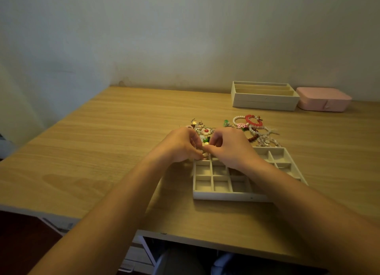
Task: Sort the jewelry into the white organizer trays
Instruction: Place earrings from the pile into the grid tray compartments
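Jewelry mostly lies unsorted on the surface; the grid tray looks empty where visible, while left hand and right hand pinch one small piece

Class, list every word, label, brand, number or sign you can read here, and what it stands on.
None can be read. The grid tray, the slotted tray, the pink case and the jewelry show no legible lettering.

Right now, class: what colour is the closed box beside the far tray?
The closed box is pink; head view.
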Tool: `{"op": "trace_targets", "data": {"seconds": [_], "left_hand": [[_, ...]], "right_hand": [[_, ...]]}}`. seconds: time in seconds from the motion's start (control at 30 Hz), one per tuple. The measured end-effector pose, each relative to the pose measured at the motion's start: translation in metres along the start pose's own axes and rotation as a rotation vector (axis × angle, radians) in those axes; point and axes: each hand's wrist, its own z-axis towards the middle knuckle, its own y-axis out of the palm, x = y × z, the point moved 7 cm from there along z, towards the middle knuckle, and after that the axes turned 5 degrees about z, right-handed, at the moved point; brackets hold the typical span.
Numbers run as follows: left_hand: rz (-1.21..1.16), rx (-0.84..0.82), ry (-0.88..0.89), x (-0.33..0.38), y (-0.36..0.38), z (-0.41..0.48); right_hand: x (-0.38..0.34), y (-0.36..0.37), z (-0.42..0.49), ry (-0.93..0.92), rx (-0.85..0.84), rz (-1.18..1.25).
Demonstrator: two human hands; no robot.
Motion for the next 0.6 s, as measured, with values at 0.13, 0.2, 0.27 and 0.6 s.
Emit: {"op": "trace_targets", "data": {"seconds": [0.13, 0.2, 0.27, 0.6], "left_hand": [[0.016, -0.021, -0.010, 0.002, 0.000, 0.000], [0.002, -0.034, -0.013, 0.002, 0.000, 0.001], [-0.004, -0.037, -0.012, 0.002, 0.000, 0.001], [0.012, -0.059, -0.018, 0.003, -0.001, 0.003]], "right_hand": [[-0.005, 0.002, 0.003, -0.011, -0.035, -0.046], [-0.006, 0.001, 0.004, -0.039, -0.093, -0.007], [-0.007, 0.000, 0.004, -0.071, -0.188, 0.006], [-0.017, 0.008, 0.002, -0.085, -0.295, -0.130]]}}
